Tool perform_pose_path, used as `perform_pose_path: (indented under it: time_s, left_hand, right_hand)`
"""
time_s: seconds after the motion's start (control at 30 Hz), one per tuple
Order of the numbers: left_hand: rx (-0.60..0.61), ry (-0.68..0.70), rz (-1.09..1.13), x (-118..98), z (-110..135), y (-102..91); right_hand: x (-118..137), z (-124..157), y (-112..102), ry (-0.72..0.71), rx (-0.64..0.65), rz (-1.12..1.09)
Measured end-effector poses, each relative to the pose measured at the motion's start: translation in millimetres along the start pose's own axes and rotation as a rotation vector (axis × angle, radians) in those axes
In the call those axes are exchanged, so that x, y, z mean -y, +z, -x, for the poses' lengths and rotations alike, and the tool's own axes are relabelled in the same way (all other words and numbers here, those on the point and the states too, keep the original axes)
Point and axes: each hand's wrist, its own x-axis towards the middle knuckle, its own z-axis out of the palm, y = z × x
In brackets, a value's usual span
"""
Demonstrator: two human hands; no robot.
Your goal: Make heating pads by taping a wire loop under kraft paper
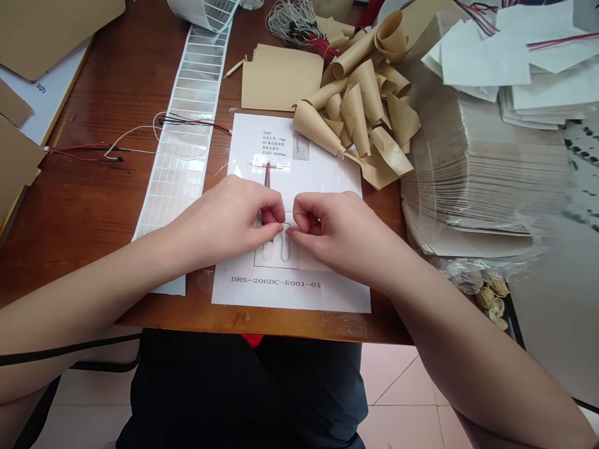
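Both hands hover over a printed white sheet [346, 287] marked DRS-206DC-E001-01. My left hand [241, 215] is closed in a pinch, thumb against curled fingers. Facing it a short gap away, my right hand [330, 218] pinches in the same way. Whatever sits between the fingertips is too small or hidden to name. Just below them a thin looped wire [285, 249] lies within the outlined box on the sheet. A red-and-black lead [267, 176] runs from clear tape near the sheet's upper part down behind my left hand.
A label strip [199, 75] lies left of the sheet, with wired leads [84, 151] beside it. Curled brown paper pieces [369, 106] and flat brown sheets [281, 75] are behind. A wire bundle [299, 28] sits at the back; a plastic-wrapped paper stack [482, 168] stands right.
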Motion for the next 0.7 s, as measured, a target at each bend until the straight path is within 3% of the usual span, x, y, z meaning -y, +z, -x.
perform_pose_path:
  time_s: [0.17, 0.7]
  left_hand:
    - [-0.061, 0.037, -0.033, 2.0, 0.1, 5.9]
    - [-0.090, 0.018, -0.069, 1.7, 0.2, 8.5]
  right_hand:
    - [-0.5, -0.9, 1.7, 0.004, -0.007, -0.001]
    - [-2.3, -2.0, 6.7, 0.017, -0.023, 0.005]
